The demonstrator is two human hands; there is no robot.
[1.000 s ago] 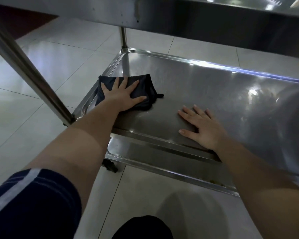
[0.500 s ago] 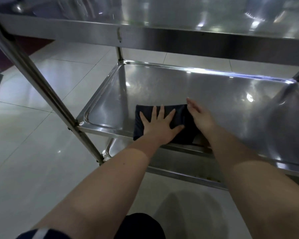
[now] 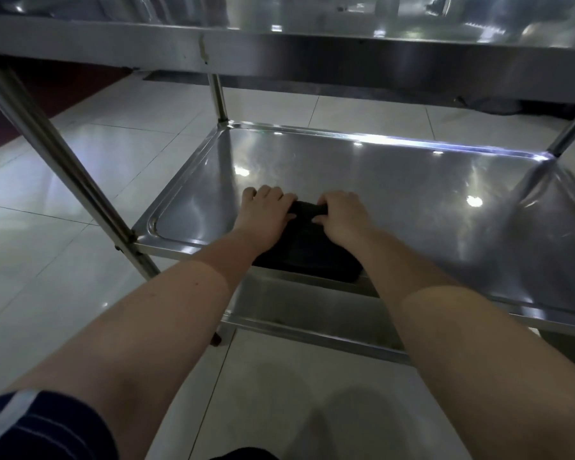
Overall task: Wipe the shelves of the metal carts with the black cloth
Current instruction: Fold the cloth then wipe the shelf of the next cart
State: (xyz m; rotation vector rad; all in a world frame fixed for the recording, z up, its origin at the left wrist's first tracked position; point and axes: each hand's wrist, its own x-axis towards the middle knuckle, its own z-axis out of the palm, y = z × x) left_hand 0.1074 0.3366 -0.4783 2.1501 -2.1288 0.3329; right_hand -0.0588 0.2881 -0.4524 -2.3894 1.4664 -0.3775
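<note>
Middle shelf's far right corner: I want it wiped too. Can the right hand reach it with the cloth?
Probably yes. The right hand grips the cloth near the front edge, and only bare metal shows between it and the far right corner; the top shelf sits well above.

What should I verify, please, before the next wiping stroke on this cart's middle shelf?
1. Left hand grips the black cloth: ok.
2. Right hand grips it too: ok.
3. Cloth spread flat on the middle shelf: not ok, bunched near the front rim.
4. Path towards the far rim: ok, nothing visible in the way.
5. Shelf surface clean: cannot tell, glare hides it.
</note>
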